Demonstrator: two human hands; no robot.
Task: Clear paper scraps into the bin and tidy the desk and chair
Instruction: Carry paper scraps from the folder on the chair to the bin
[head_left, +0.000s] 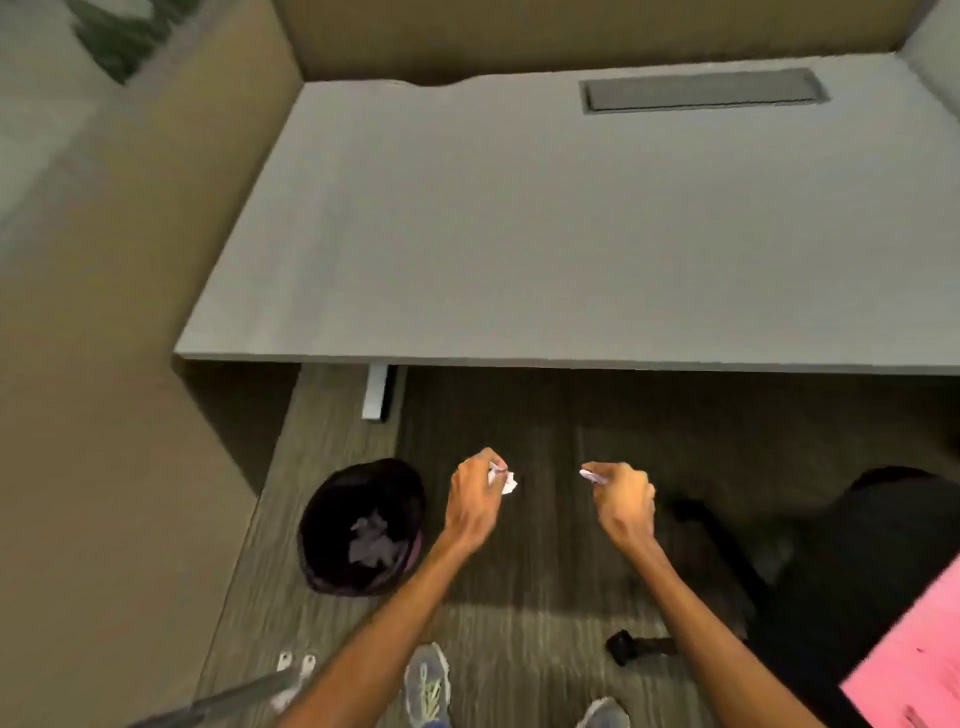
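White scrap: a crumpled paper scrap (503, 478) is pinched in the left hand (475, 501), just right of the bin
Right hand (621, 499): closed on a small pale scrap (589, 474)
Bin (362, 527): black, on the carpet by the desk (519, 234), crumpled paper (370, 540) seen inside
Chair (857, 561): dark, at right

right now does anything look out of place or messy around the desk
Little stands out. The desk top is bare. Crumpled paper sits in the bin, and the left hand holds a white scrap beside it, not over it. The chair stands pulled out at right.
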